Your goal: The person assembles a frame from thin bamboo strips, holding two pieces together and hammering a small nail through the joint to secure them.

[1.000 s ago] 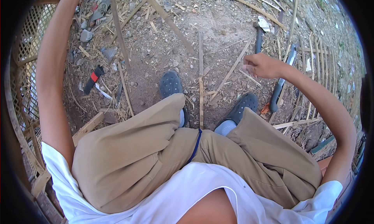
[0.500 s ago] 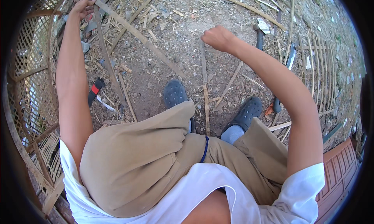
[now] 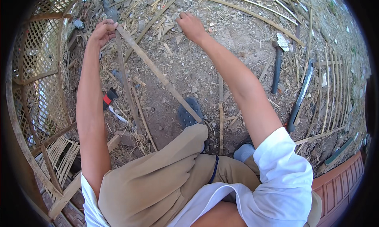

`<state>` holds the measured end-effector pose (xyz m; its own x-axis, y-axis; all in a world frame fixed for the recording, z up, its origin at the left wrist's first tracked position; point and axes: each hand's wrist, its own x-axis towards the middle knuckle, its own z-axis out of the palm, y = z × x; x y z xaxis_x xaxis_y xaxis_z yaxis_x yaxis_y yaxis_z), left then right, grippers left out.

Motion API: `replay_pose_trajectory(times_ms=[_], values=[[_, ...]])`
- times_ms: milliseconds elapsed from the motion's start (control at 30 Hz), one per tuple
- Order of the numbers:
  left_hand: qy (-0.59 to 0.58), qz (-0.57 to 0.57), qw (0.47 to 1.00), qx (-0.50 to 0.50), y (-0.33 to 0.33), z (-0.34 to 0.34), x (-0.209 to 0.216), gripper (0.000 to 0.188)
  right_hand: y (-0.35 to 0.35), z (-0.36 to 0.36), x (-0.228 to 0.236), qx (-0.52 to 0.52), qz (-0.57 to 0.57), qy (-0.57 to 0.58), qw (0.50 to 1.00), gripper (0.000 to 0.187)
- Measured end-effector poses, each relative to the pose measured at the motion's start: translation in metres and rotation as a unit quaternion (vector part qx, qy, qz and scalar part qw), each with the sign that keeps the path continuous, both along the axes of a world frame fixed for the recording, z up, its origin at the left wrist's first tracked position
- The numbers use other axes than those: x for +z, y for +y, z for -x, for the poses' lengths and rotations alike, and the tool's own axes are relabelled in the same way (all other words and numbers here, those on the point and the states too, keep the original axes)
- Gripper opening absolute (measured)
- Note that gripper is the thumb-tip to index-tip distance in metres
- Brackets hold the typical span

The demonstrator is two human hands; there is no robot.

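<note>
My left hand (image 3: 104,32), at the upper left, pinches the far end of a long flat bamboo strip (image 3: 152,67). That strip slants toward me, its near end over my dark clog (image 3: 189,112). My right hand (image 3: 192,26) is held over the ground at the top middle, to the right of the left hand. Its fingers are curled closed, and whatever they may hold is hidden. Another dark strip (image 3: 125,79) runs down from just below my left hand.
A hammer (image 3: 277,71) and a long-bladed knife (image 3: 303,90) lie on the right, near a slatted bamboo frame (image 3: 333,94). Lattice panels (image 3: 41,49) stand at left. A black-and-red object (image 3: 109,98) lies near my left forearm. Wood scraps litter the dirt.
My right hand has moved left, closer to the left hand, leaving the middle strip's far end. My left hand still holds its strip. The whole view has shifted.
</note>
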<state>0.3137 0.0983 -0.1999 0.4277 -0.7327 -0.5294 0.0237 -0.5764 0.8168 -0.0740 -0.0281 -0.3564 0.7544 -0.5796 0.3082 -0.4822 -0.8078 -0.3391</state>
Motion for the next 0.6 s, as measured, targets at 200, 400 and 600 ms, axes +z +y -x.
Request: replay_pose_trajectory(times_ms=[200,400,600], values=[[0.017,-0.021,1.0,-0.01,-0.015,0.015,-0.01,0.023,-0.008,-0.005,0.007,0.057,0.119,0.114,0.985,0.014],[0.032,-0.009,0.998,-0.051,-0.04,0.05,-0.012,0.02,-0.004,-0.001,0.019,0.001,0.066,0.045,0.997,0.012],[0.069,0.026,0.993,-0.089,-0.075,0.118,-0.025,0.025,-0.016,0.04,0.038,-0.078,-0.18,-0.138,0.971,0.012]])
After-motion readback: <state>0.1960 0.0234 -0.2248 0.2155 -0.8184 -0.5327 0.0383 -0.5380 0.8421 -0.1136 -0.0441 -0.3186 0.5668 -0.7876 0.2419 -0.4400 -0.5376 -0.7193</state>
